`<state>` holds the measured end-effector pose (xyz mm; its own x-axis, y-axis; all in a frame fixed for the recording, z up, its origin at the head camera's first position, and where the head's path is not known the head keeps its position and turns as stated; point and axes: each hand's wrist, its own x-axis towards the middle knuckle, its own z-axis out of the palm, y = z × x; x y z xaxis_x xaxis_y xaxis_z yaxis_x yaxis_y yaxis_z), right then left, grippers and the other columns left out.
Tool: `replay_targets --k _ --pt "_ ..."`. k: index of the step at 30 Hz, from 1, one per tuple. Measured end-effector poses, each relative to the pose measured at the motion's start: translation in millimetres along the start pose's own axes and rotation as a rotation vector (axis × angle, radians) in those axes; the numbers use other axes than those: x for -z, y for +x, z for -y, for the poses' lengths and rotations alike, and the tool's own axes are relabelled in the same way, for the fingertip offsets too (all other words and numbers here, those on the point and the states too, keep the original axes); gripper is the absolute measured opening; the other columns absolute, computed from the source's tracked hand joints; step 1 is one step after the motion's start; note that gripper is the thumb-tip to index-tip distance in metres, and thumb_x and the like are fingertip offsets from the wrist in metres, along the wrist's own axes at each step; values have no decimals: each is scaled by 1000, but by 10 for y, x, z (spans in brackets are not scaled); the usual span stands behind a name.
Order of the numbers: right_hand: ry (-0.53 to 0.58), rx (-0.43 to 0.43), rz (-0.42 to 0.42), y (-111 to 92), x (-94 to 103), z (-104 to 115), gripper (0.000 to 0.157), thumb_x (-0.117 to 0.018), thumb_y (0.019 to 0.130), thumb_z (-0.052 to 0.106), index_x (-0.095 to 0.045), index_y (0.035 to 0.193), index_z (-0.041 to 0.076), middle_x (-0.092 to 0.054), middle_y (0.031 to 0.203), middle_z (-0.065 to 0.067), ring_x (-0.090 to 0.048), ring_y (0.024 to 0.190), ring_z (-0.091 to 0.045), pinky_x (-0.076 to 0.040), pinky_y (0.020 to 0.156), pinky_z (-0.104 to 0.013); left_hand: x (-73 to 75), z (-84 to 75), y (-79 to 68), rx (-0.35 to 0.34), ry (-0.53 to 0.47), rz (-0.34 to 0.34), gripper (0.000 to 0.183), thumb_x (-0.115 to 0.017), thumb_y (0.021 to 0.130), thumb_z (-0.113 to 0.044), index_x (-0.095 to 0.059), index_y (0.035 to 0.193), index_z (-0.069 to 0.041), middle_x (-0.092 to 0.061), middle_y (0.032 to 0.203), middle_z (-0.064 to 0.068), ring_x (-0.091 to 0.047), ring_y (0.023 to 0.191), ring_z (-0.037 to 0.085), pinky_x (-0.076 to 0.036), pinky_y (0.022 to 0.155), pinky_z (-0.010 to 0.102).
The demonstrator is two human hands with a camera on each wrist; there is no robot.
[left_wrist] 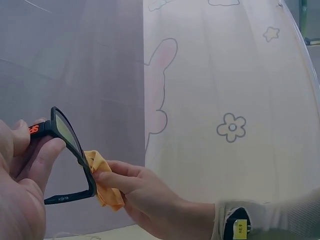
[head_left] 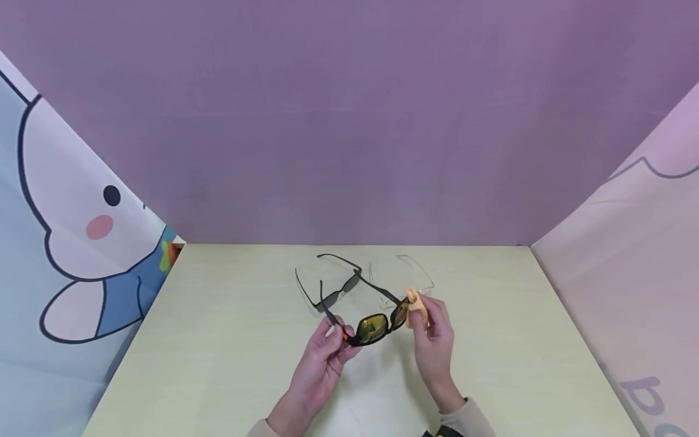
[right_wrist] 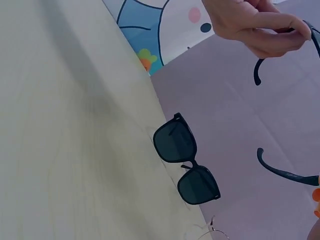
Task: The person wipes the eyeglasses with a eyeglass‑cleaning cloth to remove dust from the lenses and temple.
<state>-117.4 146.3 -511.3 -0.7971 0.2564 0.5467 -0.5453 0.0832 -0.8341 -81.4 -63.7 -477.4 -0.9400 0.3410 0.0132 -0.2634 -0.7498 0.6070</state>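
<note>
Black-framed sunglasses with yellow-tinted lenses (head_left: 373, 328) are held up over the table. My left hand (head_left: 323, 364) pinches them at the hinge, where a temple with orange lettering (left_wrist: 34, 129) meets the frame. At the other lens, my right hand (head_left: 435, 328) holds a folded orange cloth (head_left: 417, 306) between thumb and fingers. The cloth lies against that lens end in the left wrist view (left_wrist: 106, 181). Both temples are unfolded and point away from me. Only the temple tips and the left hand (right_wrist: 257, 27) show at the edge of the right wrist view.
Dark sunglasses (head_left: 329, 300) with spread temples stand on the pale table (head_left: 218, 340) behind the held pair. To their right lie thin wire-framed glasses (head_left: 428, 287). A purple cloth wall (head_left: 349, 121) closes the back, with printed curtains (head_left: 644, 255) along both sides.
</note>
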Motion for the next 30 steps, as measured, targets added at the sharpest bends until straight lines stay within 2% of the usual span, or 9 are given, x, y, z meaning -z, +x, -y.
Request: replay_targets --k 4,8,14,17,18,21,24,27,30 --pt "39 31 27 -46 -13 59 29 -55 96 -18 -61 124 -16 -61 116 -3 -60 100 -11 -56 84 -14 8 14 7 -6 8 10 13 -44 110 -5 -53 109 -14 -69 101 -3 -71 96 7 -58 94 24" --pt "50 79 93 -66 -22 98 28 -57 97 -13 -61 125 -15 -61 118 -3 -60 98 -12 -55 77 -13 31 36 26 -17 90 -43 11 -46 110 -6 -53 108 -15 -68 99 -5 -70 96 5 -59 94 24" --pt "44 81 94 -17 -3 151 31 -55 96 -17 -59 126 -14 -62 119 -4 -61 101 -11 -54 83 -15 93 56 48 -51 285 -115 13 -52 107 -7 -60 105 -18 -70 97 -7 -68 95 6 -60 92 26" --pt "44 66 104 -4 7 186 30 -54 94 -21 -59 122 -14 -63 116 -3 -61 99 -9 -55 83 -16 101 59 36 -85 427 -150 13 -59 103 -7 -66 103 -18 -73 95 -5 -70 93 9 -62 88 28" --pt "34 64 113 -7 9 197 30 -55 93 -21 -60 121 -13 -63 115 -2 -61 99 -8 -54 81 -15 101 62 32 -103 489 -157 10 -60 102 -5 -67 103 -13 -73 94 -5 -71 92 9 -62 87 28" --pt "-21 72 161 -28 12 231 30 -58 91 -21 -65 118 -8 -63 110 -3 -59 95 -7 -54 71 -16 95 76 15 -177 670 -153 7 -65 97 -1 -69 103 3 -75 93 2 -73 89 10 -63 83 28" --pt "-105 91 223 -55 19 264 35 -63 90 -18 -70 120 -1 -65 108 -4 -58 96 -7 -55 70 -18 106 108 10 -290 825 -90 12 -68 95 2 -67 101 13 -75 92 11 -73 88 8 -64 81 29" --pt "-162 109 308 -61 25 284 36 -68 89 -14 -71 121 4 -67 105 -6 -59 93 -8 -54 71 -21 127 144 14 -423 986 -19 7 -71 92 3 -72 99 3 -75 93 14 -72 88 7 -64 78 28" --pt "-215 118 424 -64 10 284 34 -72 90 -8 -71 119 10 -68 106 -2 -58 90 -9 -53 68 -22 154 155 7 -566 1172 46 16 -74 88 5 -75 98 -8 -77 92 5 -72 87 8 -62 77 24"
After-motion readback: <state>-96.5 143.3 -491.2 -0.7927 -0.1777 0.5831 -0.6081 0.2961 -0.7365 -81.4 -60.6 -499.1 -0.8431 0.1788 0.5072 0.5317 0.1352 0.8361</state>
